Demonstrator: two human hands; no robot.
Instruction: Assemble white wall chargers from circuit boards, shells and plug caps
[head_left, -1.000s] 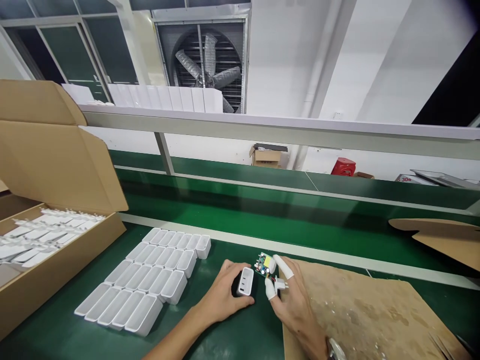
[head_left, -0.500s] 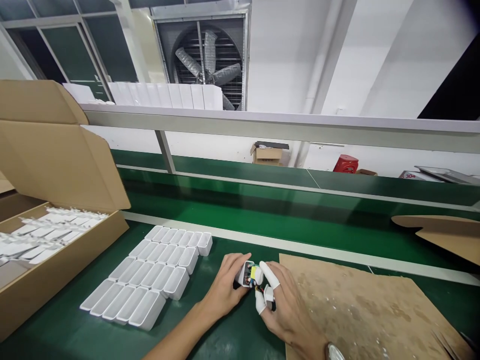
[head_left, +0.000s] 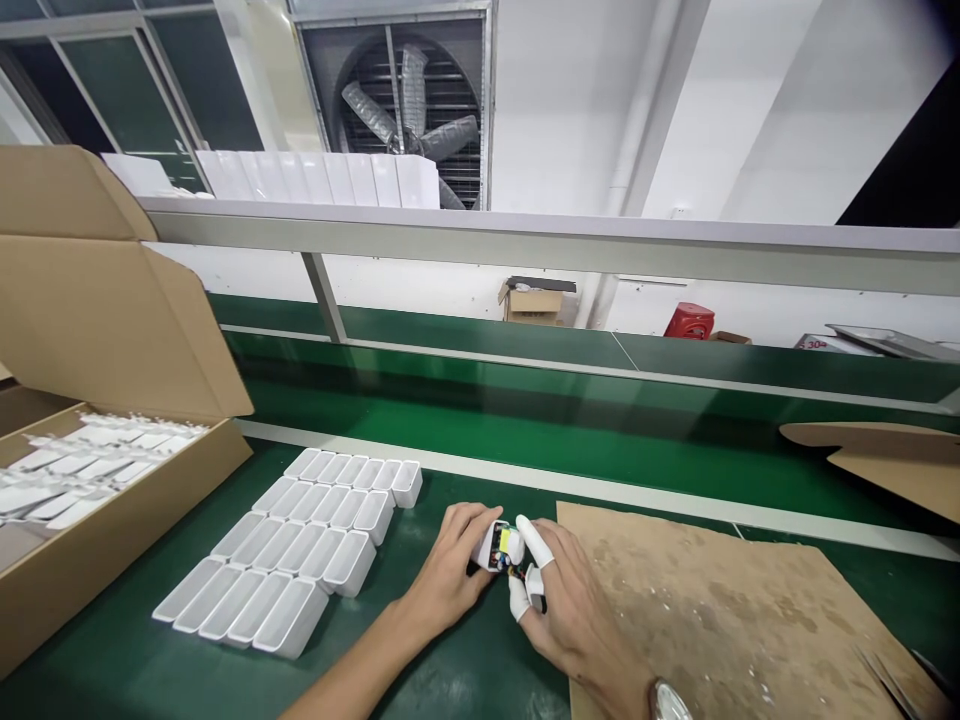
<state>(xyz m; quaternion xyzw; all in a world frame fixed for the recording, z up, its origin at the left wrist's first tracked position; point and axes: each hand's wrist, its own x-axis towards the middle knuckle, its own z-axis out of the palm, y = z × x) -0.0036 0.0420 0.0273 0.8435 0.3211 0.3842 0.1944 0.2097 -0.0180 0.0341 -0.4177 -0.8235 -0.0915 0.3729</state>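
My left hand [head_left: 448, 565] is closed round a small white plastic housing [head_left: 485, 551], tilted with its open end to the right. A circuit board [head_left: 505, 542] with a yellow-wrapped part and small coloured components shows at that opening, partly inside. White finger cots cover the thumb and index finger of my right hand [head_left: 574, 605]. Those fingertips are at the board's right side, and a small white end piece [head_left: 534, 580] with a dark part sits in the same hand. Short wires show between the board and the end piece; my fingers hide part of them.
Rows of open white plastic housings [head_left: 281, 545] stand left of my hands. Beyond them is an open cardboard box [head_left: 217, 455] of white parts. A stained cardboard sheet [head_left: 697, 620] lies at right, with tweezers [head_left: 889, 685] on it. A green conveyor belt [head_left: 525, 410] runs behind.
The view has shifted slightly, so the scene sits a little higher in the picture. Both hands keep nearly the same hold, with the board turned very slightly at the housing's opening.
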